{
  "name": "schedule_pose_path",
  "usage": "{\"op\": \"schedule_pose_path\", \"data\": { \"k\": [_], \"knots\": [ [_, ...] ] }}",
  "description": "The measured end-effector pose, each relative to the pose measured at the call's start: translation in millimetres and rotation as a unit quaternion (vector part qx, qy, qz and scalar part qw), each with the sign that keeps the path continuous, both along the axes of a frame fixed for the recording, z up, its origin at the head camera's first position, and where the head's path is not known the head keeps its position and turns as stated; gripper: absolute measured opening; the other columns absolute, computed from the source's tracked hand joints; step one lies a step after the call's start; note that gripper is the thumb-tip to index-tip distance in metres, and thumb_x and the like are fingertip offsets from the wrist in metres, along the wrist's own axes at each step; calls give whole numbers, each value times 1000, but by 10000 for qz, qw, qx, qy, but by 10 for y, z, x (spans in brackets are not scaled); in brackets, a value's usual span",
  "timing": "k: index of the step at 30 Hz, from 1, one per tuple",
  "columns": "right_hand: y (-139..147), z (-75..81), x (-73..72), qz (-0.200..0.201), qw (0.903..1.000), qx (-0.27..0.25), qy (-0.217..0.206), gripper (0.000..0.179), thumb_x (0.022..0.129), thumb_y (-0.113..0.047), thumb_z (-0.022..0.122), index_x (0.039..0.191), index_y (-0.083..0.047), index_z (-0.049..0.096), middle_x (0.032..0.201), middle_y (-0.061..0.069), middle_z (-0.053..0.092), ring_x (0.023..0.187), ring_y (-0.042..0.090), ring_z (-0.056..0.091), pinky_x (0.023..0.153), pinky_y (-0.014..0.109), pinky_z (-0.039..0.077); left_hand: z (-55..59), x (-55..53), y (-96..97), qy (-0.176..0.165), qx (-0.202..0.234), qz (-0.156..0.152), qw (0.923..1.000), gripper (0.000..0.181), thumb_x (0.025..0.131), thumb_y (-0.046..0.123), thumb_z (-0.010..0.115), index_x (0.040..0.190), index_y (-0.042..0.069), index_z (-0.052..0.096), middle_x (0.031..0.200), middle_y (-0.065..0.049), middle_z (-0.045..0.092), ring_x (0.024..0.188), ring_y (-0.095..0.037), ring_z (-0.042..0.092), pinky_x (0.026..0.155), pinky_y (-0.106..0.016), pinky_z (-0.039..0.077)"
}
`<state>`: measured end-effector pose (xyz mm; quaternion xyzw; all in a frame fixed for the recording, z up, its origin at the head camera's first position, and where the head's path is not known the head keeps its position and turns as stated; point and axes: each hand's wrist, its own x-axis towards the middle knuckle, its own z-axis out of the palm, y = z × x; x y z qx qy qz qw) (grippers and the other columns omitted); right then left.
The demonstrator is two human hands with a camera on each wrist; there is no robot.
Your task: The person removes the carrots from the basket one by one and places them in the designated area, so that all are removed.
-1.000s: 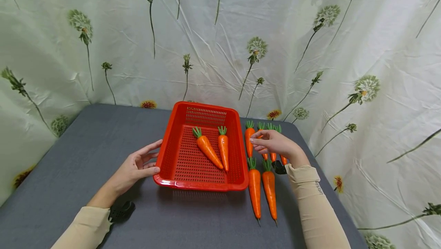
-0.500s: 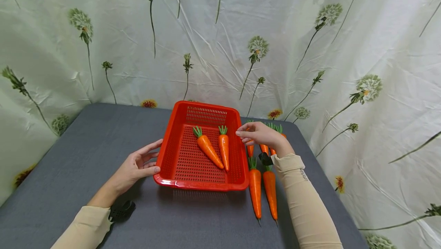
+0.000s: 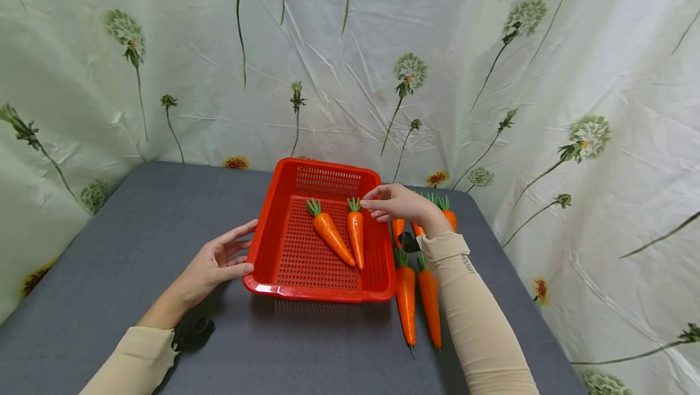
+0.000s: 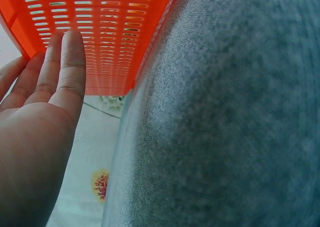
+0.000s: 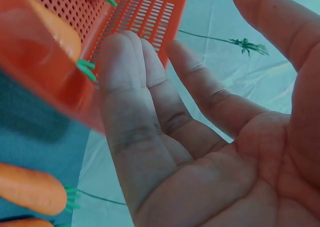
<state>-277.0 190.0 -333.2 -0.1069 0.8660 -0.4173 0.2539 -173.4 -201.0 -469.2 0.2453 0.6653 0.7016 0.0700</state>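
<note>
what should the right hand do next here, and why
Probably bring the right hand back down to the carrots on the table and pick one up. Its palm is empty in the wrist view as it hovers over the red basket's right rim. Two carrots in the basket lie there, and the left hand steadies the basket's left side.

The left hand (image 3: 216, 263) lies low with the palm turned inward toward the right, fingers straight and held close together, thumb extended forward below them. Its forearm, in a beige sleeve, runs back toward the body at the lower left. The right hand (image 3: 395, 203) is raised ahead of its wrist, palm down, fingers loosely extended and slightly spread, pointing leftward; it grips nothing. In the right wrist view the palm is exposed and the fingers (image 5: 135, 137) are relaxed, the thumb apart.
</note>
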Motion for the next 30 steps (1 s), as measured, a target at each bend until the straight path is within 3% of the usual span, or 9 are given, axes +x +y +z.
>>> {"op": "schedule_pose_path", "data": {
  "k": [6, 17, 30],
  "knots": [
    [-131, -37, -66, 29, 10000, 43, -66, 43, 98, -36, 65, 130, -8, 60, 135, 22, 60, 123, 37, 61, 100, 42, 55, 10, 0, 12, -5, -63, 47, 10000, 76, 92, -4, 65, 157, 5, 28, 156, -27, 36, 125, -14, 60, 95, -26, 56],
    [-357, -89, -166, 196, 9996, -130, -177, 43, 99, -32, 65, 132, -5, 59, 139, 24, 56, 125, 39, 59, 106, 51, 49, -14, -3, 9, 21, 3, 6, 10000, 76, 91, -5, 65, 157, 5, 28, 158, -23, 35, 128, -11, 58, 96, -25, 55],
    [-574, -268, -290, 68, 9995, -52, -296, 50, 96, -34, 69, 136, -7, 56, 137, 14, 61, 126, 32, 60, 106, 47, 50, -19, -7, 6, 68, 59, -32, 10000, 76, 92, -6, 64, 157, 3, 28, 158, -23, 35, 128, -11, 57, 97, -25, 55]
  ]
}}
